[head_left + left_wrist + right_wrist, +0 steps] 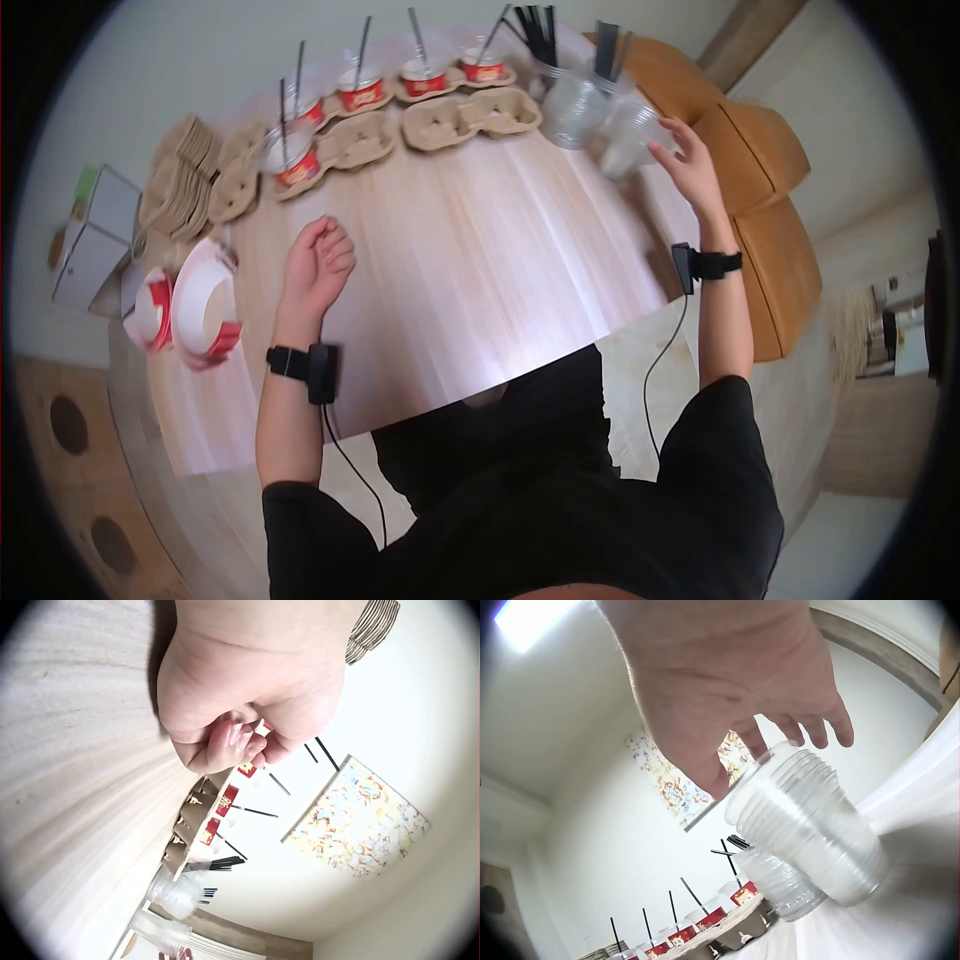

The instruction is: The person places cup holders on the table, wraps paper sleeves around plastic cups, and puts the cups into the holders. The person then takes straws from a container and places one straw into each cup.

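Note:
Above the far right of the table, my right hand (688, 165) spreads thumb and fingers at the mouth of a stack of clear plastic cups (810, 817). The fingertips come right at the topmost rim, with the thumb apart from the fingers. The stack leans in the right wrist view. Beside it stands another stack of clear cups (572, 115). My left hand (320, 262) is idle over the left half of the table, its fingers loosely curled with nothing visible in them. Cardboard cup carriers (360, 140) lie beyond it, several of their pockets bearing red-labelled cups (362, 93) with black straws.
Piled carriers (175, 190) stand at the far left, with red-and-white paper bowls (205, 305) nearer the left edge. Black straws (538, 40) stand in a clear cup at the back right. A tan leather seat (750, 150) borders the table's right side. Cables trail from both wrist cameras.

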`<act>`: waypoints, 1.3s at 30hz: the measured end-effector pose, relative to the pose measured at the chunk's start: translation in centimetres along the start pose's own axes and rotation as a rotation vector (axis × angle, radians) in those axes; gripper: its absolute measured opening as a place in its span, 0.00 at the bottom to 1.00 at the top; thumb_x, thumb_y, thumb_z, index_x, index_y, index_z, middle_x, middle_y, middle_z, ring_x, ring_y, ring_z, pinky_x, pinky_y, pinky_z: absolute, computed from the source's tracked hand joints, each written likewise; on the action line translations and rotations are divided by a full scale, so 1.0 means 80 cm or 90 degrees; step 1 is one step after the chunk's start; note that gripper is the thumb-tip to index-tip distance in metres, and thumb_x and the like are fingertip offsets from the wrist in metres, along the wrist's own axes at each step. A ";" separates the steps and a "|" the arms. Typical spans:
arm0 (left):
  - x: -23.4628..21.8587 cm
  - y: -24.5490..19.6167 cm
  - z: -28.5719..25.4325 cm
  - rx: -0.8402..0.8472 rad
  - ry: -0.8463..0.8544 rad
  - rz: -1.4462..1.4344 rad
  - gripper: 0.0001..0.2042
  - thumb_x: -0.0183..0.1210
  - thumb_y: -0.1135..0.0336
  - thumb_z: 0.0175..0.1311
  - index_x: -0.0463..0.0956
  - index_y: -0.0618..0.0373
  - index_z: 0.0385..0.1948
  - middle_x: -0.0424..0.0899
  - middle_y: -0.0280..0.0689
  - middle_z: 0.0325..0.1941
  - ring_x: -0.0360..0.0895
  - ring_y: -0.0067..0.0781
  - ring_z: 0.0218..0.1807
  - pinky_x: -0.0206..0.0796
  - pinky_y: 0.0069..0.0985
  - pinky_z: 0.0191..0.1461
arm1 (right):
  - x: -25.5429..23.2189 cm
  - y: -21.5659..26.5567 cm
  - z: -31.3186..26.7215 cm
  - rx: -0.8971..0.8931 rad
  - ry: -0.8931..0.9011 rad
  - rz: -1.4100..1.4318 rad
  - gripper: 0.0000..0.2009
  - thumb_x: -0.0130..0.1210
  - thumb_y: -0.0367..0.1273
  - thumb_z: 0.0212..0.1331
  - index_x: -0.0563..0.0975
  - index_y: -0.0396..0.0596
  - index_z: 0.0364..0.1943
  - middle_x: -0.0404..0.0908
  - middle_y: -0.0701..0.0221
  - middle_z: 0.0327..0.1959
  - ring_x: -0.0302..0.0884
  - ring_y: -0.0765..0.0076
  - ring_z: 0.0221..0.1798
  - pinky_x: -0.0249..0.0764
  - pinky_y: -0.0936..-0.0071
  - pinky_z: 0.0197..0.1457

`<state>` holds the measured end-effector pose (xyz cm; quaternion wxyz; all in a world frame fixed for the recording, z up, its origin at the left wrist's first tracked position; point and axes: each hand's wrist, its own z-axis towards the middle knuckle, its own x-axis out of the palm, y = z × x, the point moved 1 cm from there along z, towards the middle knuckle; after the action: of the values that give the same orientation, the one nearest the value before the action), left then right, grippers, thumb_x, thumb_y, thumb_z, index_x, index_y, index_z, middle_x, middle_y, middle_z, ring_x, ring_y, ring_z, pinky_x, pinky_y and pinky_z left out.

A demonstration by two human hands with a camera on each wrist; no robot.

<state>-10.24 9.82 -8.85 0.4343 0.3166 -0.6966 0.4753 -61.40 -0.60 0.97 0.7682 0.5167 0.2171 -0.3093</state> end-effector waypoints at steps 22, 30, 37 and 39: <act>0.002 0.000 -0.004 0.103 -0.087 0.063 0.07 0.49 0.65 0.68 0.73 0.56 0.37 0.72 0.29 0.27 0.68 0.22 0.30 0.60 0.18 0.32 | 0.247 0.105 -0.059 0.269 0.497 0.968 0.07 0.46 0.29 0.68 0.74 0.42 0.42 0.81 0.64 0.41 0.81 0.69 0.41 0.79 0.75 0.44; 0.000 -0.005 0.004 0.430 -0.244 0.501 0.17 0.58 0.68 0.62 0.66 0.56 0.50 0.75 0.33 0.39 0.70 0.23 0.39 0.65 0.24 0.40 | 0.250 0.095 -0.051 0.334 0.599 0.986 0.07 0.46 0.29 0.68 0.74 0.41 0.42 0.81 0.65 0.38 0.81 0.70 0.39 0.79 0.76 0.43; 0.044 -0.062 0.037 0.706 -0.556 1.034 0.43 0.70 0.66 0.49 0.49 0.61 0.65 0.62 0.50 0.62 0.60 0.39 0.66 0.60 0.33 0.64 | 0.252 0.093 -0.053 0.331 0.598 0.963 0.07 0.48 0.30 0.67 0.75 0.42 0.41 0.82 0.67 0.37 0.81 0.72 0.38 0.79 0.77 0.43; 0.008 -0.106 0.066 0.703 -0.476 1.089 0.48 0.72 0.60 0.46 0.46 0.60 0.66 0.62 0.55 0.62 0.65 0.44 0.63 0.61 0.35 0.64 | 0.251 0.095 -0.055 0.328 0.599 0.958 0.06 0.49 0.30 0.66 0.75 0.43 0.40 0.81 0.68 0.36 0.81 0.73 0.38 0.79 0.78 0.43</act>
<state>-4.86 1.91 -5.89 -0.4831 0.0026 -0.4647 0.7420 -41.84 0.50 -8.77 0.4608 0.7492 0.0384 0.4743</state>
